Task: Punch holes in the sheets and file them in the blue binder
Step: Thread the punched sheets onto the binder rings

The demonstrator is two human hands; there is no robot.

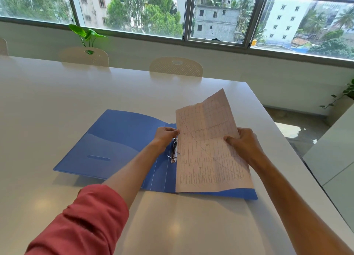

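A: Blue binder (122, 141) lies open flat on the white surface (57, 105), centre of frame. Left cover spreads toward centre-left, right cover mostly under paper.

B: Ring mechanism?

A: Metal ring mechanism (174, 152) sits just right of the spine, centre frame. Can't tell if the rings are open or closed, too small.

B: Sheets?

A: One printed sheet (208, 149), table lines on it, over the binder's right half. Lower part lies on the cover, upper part lifted and creased, top corner pointing to upper centre. Left edge runs beside the rings. Whether more sheets lie under it, can't tell.

B: Hands?

A: Left hand (165, 135) at the sheet's left edge just above the rings, fingers (172, 130) closed together pinching that edge. Right hand (244, 142) at the right edge, thumb on top, fingers curled behind, clamped on the paper. Left arm has a red sleeve (86, 222) pushed up, lower left.

B: Background?

A: Two cream chairs (176, 67) at the far side of the surface, leafy plant (86, 34) upper left, windows (134, 11) across the top with buildings and trees outside.
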